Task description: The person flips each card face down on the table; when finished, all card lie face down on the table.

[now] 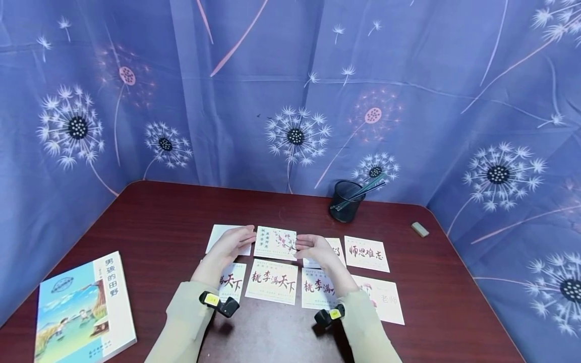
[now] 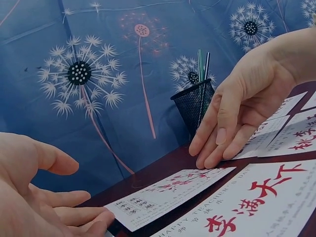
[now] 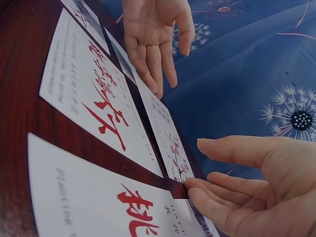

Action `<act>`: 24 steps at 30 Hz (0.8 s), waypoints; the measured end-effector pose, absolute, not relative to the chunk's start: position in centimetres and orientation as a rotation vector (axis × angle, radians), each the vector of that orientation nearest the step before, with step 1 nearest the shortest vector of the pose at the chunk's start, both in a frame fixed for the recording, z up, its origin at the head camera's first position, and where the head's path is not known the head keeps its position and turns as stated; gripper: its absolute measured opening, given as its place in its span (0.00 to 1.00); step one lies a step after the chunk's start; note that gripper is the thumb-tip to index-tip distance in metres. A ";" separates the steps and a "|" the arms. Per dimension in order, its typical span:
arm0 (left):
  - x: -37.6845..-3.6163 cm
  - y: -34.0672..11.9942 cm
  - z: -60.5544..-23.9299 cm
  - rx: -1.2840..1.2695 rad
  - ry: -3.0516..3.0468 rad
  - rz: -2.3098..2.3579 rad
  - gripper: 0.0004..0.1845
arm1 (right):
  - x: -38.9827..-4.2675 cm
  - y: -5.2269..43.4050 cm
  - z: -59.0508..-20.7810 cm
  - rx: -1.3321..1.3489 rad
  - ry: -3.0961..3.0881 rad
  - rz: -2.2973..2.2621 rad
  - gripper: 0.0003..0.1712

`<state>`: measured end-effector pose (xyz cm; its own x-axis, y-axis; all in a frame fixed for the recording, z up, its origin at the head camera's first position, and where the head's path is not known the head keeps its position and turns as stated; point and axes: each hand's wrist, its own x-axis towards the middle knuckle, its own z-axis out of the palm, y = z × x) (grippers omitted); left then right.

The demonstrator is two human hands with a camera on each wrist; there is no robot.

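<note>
The flower card [image 1: 275, 243] lies flat on the dark red table [image 1: 159, 222], right between both hands — long side running left to right. The left hand [image 1: 231, 242] touches its left edge w/ straight, spread fingers; the right hand [image 1: 315, 248] touches its right edge the same way. Both are flat open, gripping nothing, and about equally near. The card is thin, stiff paper, smooth, a rectangle w/ pink blossoms. More cards w/ red letters [image 1: 271, 281] lie just beside it — none overlap it. A black mesh cup [image 1: 346, 200] w/ pens stands further back, a book [image 1: 83, 307] far left
</note>
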<state>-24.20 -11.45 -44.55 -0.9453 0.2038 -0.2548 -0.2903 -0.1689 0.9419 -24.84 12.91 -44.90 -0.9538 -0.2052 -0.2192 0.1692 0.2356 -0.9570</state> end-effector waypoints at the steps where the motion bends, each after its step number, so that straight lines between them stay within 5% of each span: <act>1: -24.2 -11.5 -44.5 -0.101 1.784 2.177 0.28 | -24.8 12.9 -44.9 -0.030 2.215 -1.776 0.32; 24: -23.9 -10.7 -44.3 0.005 1.712 2.180 0.35 | -24.6 11.9 -45.1 -0.062 2.225 -1.770 0.33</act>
<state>-23.87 -10.71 -44.35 -0.9324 0.2863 -0.2206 -0.2823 -0.1955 0.9392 -24.57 11.92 -45.15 -0.9550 -0.2161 -0.2030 0.1491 0.2417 -0.9588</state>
